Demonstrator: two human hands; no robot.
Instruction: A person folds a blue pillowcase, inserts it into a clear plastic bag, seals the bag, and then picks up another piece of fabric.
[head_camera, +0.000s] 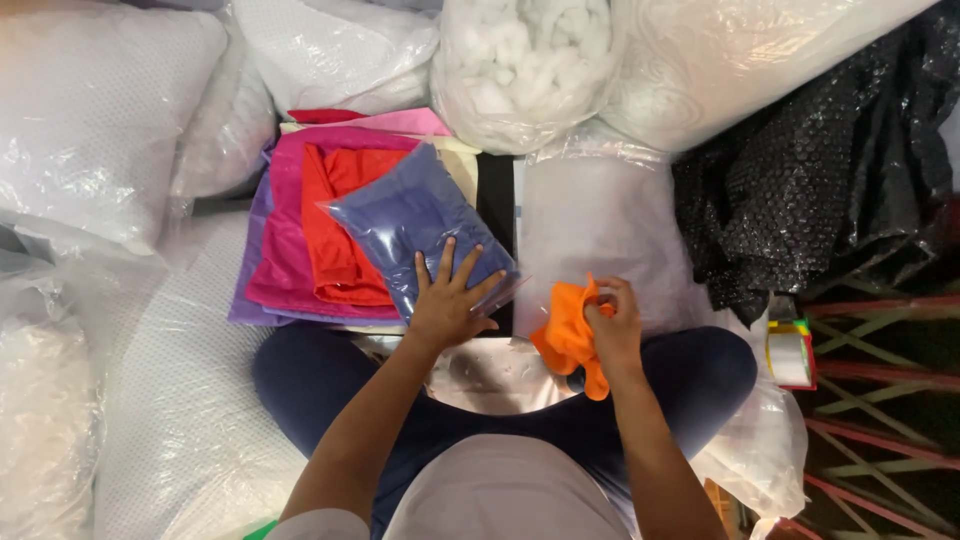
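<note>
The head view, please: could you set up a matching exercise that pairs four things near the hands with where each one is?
Things:
1. blue cloth in a clear bag
2. orange cloth
3. red cloth
4. bag of white stuffing

Places:
A. top centre, behind the pile
B. under the left hand
C. in the right hand
D. on the magenta cloth

Pairs: 1-B, 2-C, 3-D, 4-A

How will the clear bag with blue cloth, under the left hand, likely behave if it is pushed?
The clear bag with blue cloth looks glossy, so it may slide easily over the stacked cloths. It probably bends rather than stays stiff, since it holds folded fabric. It seems light; the left hand presses it flat.
</note>
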